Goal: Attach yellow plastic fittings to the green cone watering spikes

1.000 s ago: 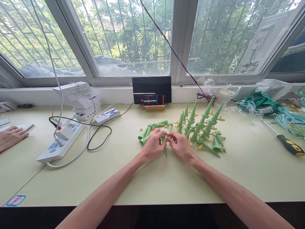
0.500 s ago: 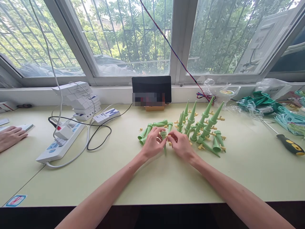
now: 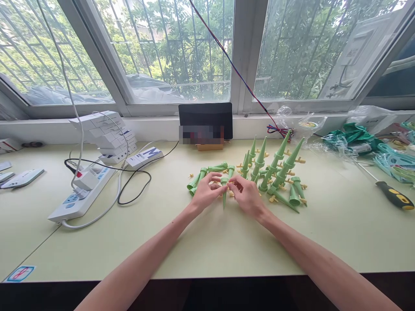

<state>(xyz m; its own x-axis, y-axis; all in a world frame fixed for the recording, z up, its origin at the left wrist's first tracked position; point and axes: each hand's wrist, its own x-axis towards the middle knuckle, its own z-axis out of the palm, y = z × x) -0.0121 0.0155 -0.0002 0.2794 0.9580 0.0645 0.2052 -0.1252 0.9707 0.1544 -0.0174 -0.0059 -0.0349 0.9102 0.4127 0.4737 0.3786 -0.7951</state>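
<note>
A green plant watering spike hangs point down between my two hands over the table. My left hand is closed around its wide upper end, thumb in front. My right hand pinches at the spike's side, on a small yellow valve mostly hidden by the fingertips. Just right of it stand several green spikes with their tips up and yellow valves at their sides. Other spikes lie flat there, one with a yellow valve near it. Behind my left hand lie more loose green spikes.
A white power strip with cables lies at the left, near stacked white boxes. A dark screen leans at the back. To the right are a screwdriver and plastic bags.
The other person's hand at the far left has left the view, uncovering a flat pale object. My hands stay together at the spike, with only slight finger movement.
</note>
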